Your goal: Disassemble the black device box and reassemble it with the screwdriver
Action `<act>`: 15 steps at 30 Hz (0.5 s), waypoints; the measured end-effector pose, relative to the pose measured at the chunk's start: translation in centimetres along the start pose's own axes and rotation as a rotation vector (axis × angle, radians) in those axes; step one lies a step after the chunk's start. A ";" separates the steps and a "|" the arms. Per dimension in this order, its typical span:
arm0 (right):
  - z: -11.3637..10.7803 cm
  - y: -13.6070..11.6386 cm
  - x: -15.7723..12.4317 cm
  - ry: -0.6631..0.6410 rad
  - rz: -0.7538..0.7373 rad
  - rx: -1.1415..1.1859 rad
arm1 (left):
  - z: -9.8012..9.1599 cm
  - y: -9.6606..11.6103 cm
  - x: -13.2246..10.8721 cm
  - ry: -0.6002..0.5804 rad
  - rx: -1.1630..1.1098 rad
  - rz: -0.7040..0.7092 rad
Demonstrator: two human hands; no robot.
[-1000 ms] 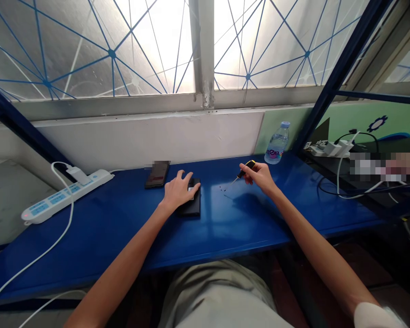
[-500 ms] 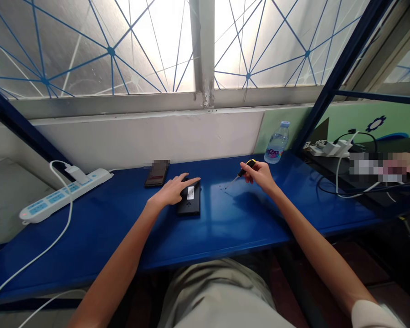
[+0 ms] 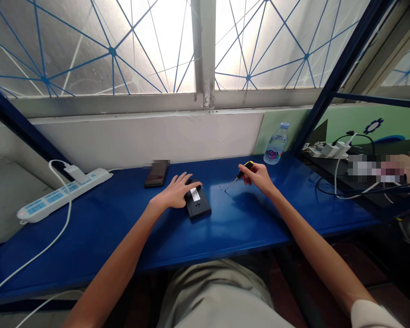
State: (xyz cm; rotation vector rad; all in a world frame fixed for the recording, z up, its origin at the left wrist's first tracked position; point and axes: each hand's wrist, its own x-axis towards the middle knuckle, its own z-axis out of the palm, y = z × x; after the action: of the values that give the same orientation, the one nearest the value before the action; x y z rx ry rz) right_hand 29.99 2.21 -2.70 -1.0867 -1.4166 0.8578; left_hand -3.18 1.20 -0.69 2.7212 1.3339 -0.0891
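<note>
My left hand (image 3: 174,192) lies on the blue bench (image 3: 116,228) with its fingers spread, their tips resting on the far left edge of a small black device (image 3: 198,205) that bears a white label. The device sits turned at an angle. My right hand (image 3: 258,175) is closed on a small screwdriver (image 3: 241,175) with a yellow and black handle. Its thin tip points down and left at the bench surface, beside a few tiny dark specks (image 3: 220,187).
A dark phone (image 3: 156,173) lies behind my left hand. At the far left sits a white power strip (image 3: 63,189) with a trailing cable. A water bottle (image 3: 276,143) stands at the back right. Beyond it are chargers and cables (image 3: 331,150); another person's hand shows at the right edge.
My left hand slid off the top of the black device to its left edge and turned it clockwise. The right hand with the screwdriver stayed almost still.
</note>
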 end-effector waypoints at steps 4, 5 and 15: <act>0.1 -0.1 0.0 -0.018 0.010 0.000 | -0.3 0.2 -0.1 -0.028 -0.116 -0.042; 0.2 -0.2 0.0 -0.024 0.013 -0.002 | -0.4 0.2 -0.1 -0.042 -0.137 -0.054; 0.4 -0.2 -0.1 -0.053 0.018 0.002 | -1.5 -1.2 -0.7 -0.104 -0.216 -0.184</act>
State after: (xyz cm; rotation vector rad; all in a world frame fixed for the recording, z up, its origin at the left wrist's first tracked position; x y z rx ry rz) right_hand 29.60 2.10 -2.59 -1.0832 -1.4513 0.9064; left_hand -4.51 1.59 0.75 2.3811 1.4669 -0.0948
